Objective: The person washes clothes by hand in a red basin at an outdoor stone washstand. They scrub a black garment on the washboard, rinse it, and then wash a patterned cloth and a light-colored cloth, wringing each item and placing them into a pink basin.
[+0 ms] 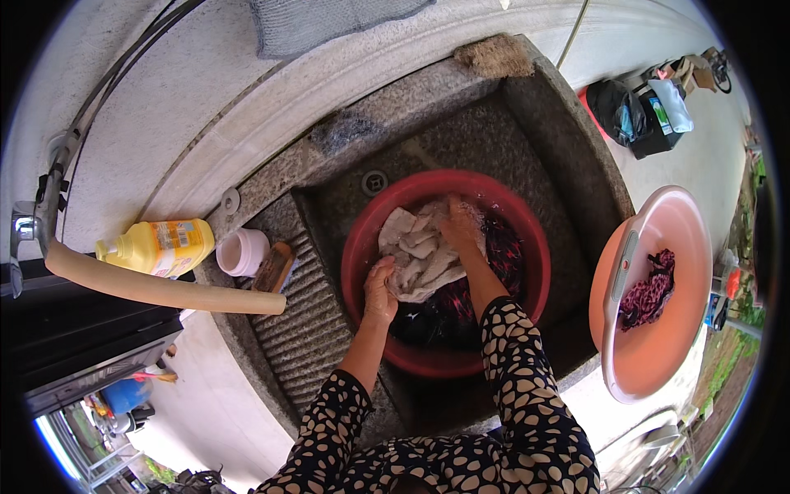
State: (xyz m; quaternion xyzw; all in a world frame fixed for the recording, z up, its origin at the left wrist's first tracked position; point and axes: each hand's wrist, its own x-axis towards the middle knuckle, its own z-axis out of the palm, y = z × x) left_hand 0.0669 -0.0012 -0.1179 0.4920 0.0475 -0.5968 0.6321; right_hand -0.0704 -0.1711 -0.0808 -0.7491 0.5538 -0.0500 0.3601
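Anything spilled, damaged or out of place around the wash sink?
Nothing stands out: the left hand and right hand are on the pale cloth inside the red basin, and I see no obvious spill or damage.

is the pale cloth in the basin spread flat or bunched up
Bunched up: the pale cloth shows crumpled, overlapping folds inside the red basin, with no flat spread.

Matt cloth, rough stone sink
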